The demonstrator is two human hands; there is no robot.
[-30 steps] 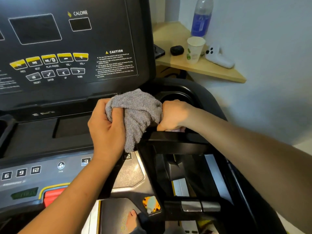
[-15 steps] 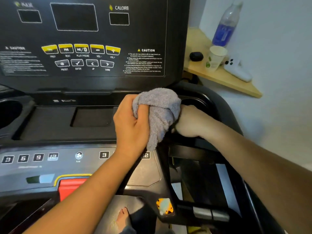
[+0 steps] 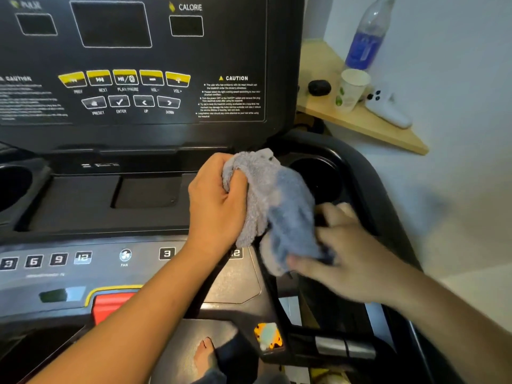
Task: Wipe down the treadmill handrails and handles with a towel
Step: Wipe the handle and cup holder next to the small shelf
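On the left, the console [image 3: 138,79] is sitting dark above the cup holders. The left hand [image 3: 219,203] is gripping the bunched top of the towel [image 3: 271,206], fingers curled round it, holding it over the upright handle beside the right cup holder [image 3: 318,178]. Half a second ago the right hand [image 3: 340,253] was clenched round the towel on the handle; now it is sliding lower, blurred with motion, fingers looser and touching the towel's hanging end. I cannot tell whether it is pinching the cloth or just pressing it. That shift probably means the top of this handle is done and the wipe is moving down toward the right handrail [image 3: 388,195]. Further right, a bottle [image 3: 365,40] and cup [image 3: 350,90] are standing on a shelf [image 3: 374,126].
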